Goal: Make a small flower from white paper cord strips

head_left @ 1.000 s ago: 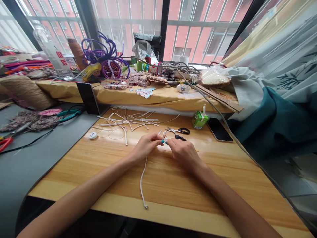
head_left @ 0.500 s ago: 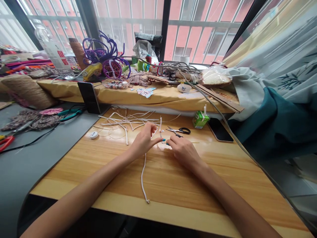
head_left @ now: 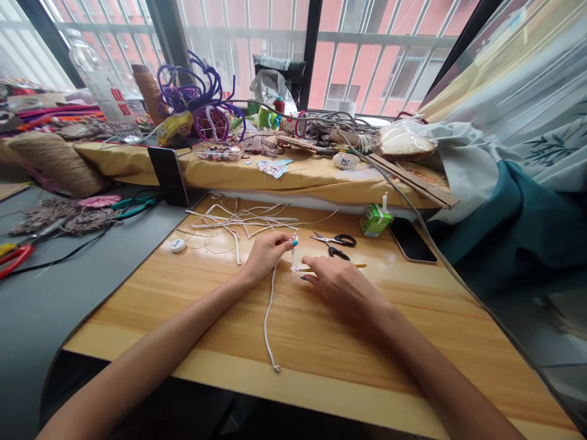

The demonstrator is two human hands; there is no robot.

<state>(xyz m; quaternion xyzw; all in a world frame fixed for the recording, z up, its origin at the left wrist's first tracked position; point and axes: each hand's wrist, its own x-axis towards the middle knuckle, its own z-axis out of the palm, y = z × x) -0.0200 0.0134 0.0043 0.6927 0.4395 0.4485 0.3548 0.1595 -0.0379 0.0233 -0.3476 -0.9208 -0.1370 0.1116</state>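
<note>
My left hand (head_left: 268, 255) is closed, thumb and index finger pinching a thin white cord (head_left: 294, 260) that hangs just below the fingertips. A longer white cord (head_left: 266, 324) trails from under this hand toward the table's front edge, ending in a small knot. My right hand (head_left: 342, 284) is curled around a slim gold-coloured crochet hook (head_left: 360, 266); the grip itself is partly hidden by the fingers. The hook's tip reaches to the lower end of the pinched cord. Just beyond the right hand lie black-handled scissors (head_left: 342, 241), blades pointing left.
Loose white cords (head_left: 238, 219) lie tangled at the back left, near a small white round case (head_left: 177, 245). A green drink carton (head_left: 376, 220) and a phone (head_left: 413, 240) are at the right. Another phone (head_left: 168, 177) leans against the cluttered ledge (head_left: 220, 177).
My left hand has closed its raised fingers into a pinch on the white cord. My right fingertips have spread a little, and the hook has shifted slightly left. The view has moved slightly.
</note>
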